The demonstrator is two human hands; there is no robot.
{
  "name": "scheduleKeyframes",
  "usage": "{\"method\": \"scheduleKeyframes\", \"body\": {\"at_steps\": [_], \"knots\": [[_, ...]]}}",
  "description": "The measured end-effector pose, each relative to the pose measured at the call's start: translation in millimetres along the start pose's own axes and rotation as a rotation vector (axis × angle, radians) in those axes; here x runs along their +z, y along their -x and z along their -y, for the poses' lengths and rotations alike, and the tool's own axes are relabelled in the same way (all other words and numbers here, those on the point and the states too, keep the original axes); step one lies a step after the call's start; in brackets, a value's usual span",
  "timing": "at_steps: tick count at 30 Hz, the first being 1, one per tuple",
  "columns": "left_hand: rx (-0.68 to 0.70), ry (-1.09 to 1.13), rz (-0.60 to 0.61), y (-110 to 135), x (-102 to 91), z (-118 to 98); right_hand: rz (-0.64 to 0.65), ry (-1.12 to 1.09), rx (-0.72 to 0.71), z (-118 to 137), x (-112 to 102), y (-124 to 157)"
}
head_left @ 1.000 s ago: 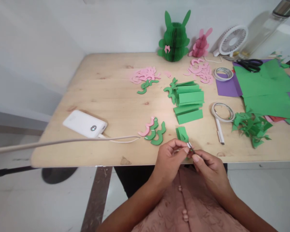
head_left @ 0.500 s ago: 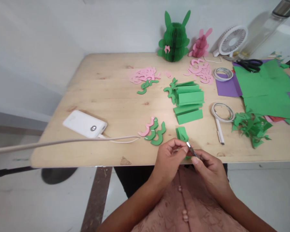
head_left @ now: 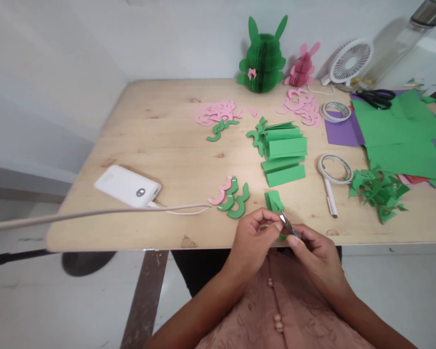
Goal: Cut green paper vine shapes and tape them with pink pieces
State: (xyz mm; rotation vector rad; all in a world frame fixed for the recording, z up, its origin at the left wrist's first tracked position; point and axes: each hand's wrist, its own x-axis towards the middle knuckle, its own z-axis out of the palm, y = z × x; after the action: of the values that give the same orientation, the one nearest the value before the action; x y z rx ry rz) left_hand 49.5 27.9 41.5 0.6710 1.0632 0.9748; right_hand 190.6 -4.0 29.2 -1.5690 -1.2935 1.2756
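Near the table's front edge, my left hand (head_left: 253,238) pinches a folded piece of green paper (head_left: 273,199), whose far end sticks out beyond the fingers. My right hand (head_left: 318,254) is closed around small scissors (head_left: 287,224), their metal blades pointing up and left against the paper by my left fingertips. The handles are mostly hidden in the right hand. Left of my hands lie wavy green cutouts (head_left: 239,202) and a wavy pink cutout (head_left: 221,192). Beyond them stand accordion-folded green strips (head_left: 287,148).
A white power bank (head_left: 125,186) with a cable lies left. Rolls of tape (head_left: 334,169), a marker (head_left: 330,196), green scraps (head_left: 380,191), coloured sheets (head_left: 407,152) and black-handled scissors (head_left: 376,98) are on the right. A green paper rabbit (head_left: 263,63), pink rabbit (head_left: 301,70) and fan (head_left: 350,60) stand behind.
The small scissors' blades look slightly farther apart at the tips. Both hands have stayed almost in the same place, and the other things have not moved.
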Motion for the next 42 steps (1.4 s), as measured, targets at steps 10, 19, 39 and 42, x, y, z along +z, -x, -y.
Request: {"method": "scheduleKeyframes", "body": {"at_steps": [10, 19, 39, 42], "knots": [[0.03, 0.057, -0.035, -2.7, 1.7, 4.2, 0.002, -0.011, -0.017, 1.9, 1.7, -1.0], [0.029, 0.059, -0.041, -2.0, 3.1, 4.8, -0.011, 0.012, -0.033, 0.0, 1.8, -1.0], [0.034, 0.047, -0.047, 0.0, 4.2, 8.3, -0.02, -0.015, -0.033, -2.3, 0.5, 0.7], [0.034, 0.05, -0.046, 0.0, 4.4, 8.9, -0.025, -0.007, -0.031, -3.4, 0.4, 0.4]]}}
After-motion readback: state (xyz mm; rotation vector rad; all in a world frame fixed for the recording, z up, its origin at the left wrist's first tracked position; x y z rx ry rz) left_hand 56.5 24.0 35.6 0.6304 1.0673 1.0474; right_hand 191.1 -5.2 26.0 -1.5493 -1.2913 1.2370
